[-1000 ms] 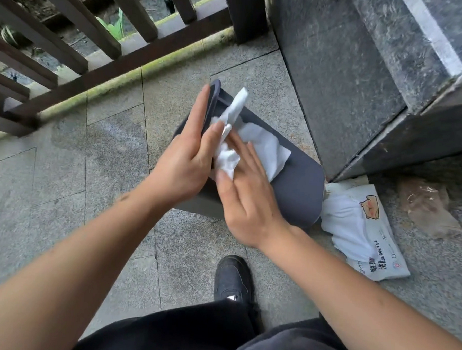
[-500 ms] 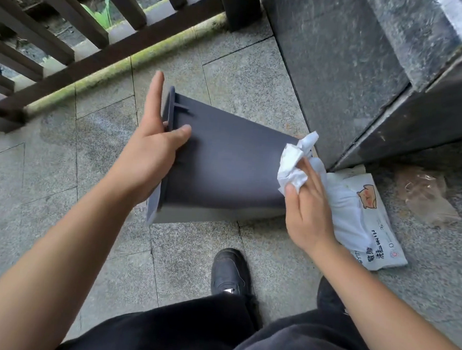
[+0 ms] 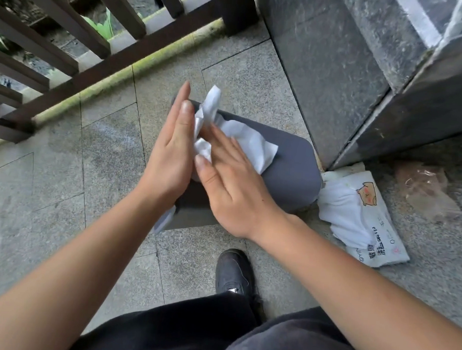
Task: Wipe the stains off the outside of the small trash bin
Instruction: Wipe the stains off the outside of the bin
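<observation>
The small dark grey trash bin [image 3: 291,175] lies tipped on its side on the stone floor, its open rim to the left and its base to the right. My left hand [image 3: 172,155] holds the rim end, fingers straight and pointing away from me. My right hand [image 3: 232,185] presses a crumpled white wipe [image 3: 247,141] flat against the bin's upper side, close to the rim and touching my left hand. Much of the bin's side is hidden under both hands.
A white wipes packet [image 3: 361,219] with a cartoon animal lies open on the floor right of the bin. A dark stone pillar [image 3: 337,73] stands behind it. A brown railing [image 3: 96,60] runs along the far left. My black shoe [image 3: 232,274] is below the bin.
My right hand has swept the wipe from the bin's base end leftward along its side to the rim. The bin has turned so its base shows more.
</observation>
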